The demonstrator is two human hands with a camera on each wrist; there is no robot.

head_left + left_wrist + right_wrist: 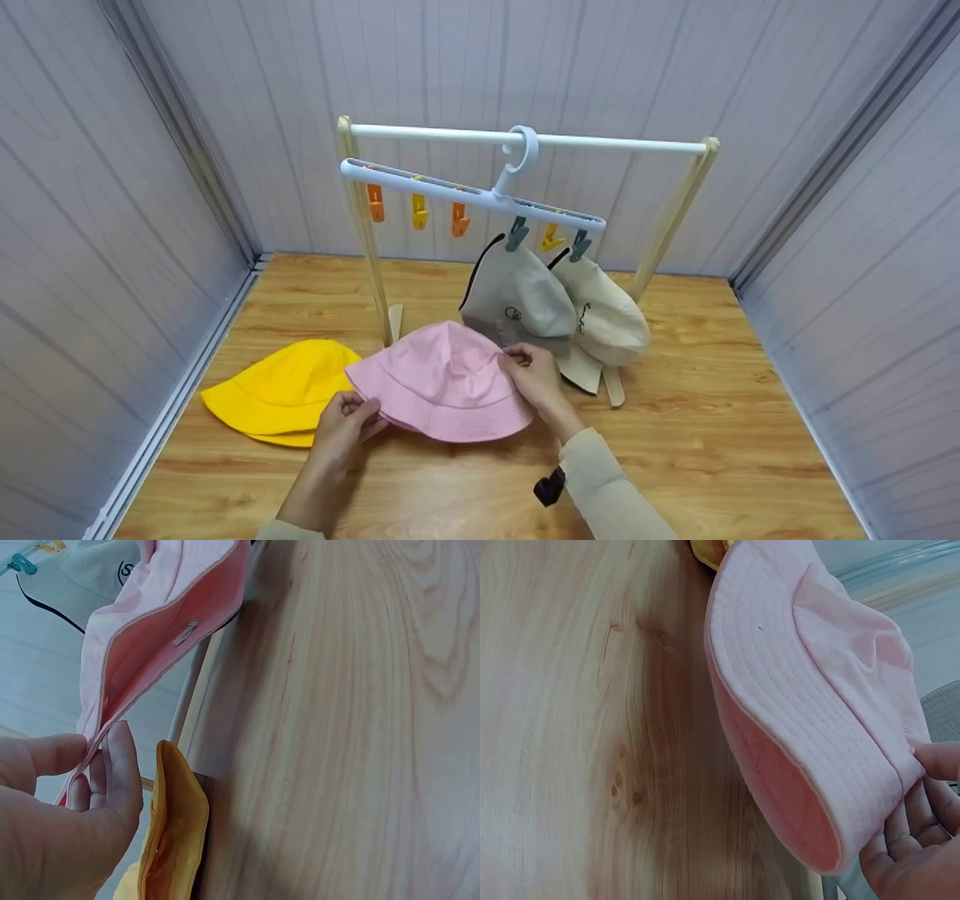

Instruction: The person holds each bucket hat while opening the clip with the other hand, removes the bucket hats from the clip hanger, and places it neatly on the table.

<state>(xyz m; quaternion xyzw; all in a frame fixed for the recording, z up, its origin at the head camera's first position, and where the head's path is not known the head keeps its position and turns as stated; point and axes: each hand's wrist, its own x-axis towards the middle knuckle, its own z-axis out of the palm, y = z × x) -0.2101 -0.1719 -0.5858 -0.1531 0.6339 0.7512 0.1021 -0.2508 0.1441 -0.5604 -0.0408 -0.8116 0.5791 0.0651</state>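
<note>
A pink bucket hat [442,382] is held up above the wooden table between both hands, its brim toward me. My left hand [343,431] pinches the left end of the brim between thumb and fingers; the left wrist view shows the brim's folded edges pressed together there. On the other side, my right hand [536,379] pinches the hat near where crown and brim meet, the thumb on the outer face in the right wrist view. A yellow bucket hat [289,382] lies on the table just left of the pink one, partly behind my left hand.
A blue-grey clip hanger [472,196] hangs from the white rail [622,144] of a wooden-legged rack. Orange and yellow clips hang free on it. Grey-green clips hold a grey hat [517,300] and a cream hat [604,315] on its right half. Panel walls enclose the table [690,450].
</note>
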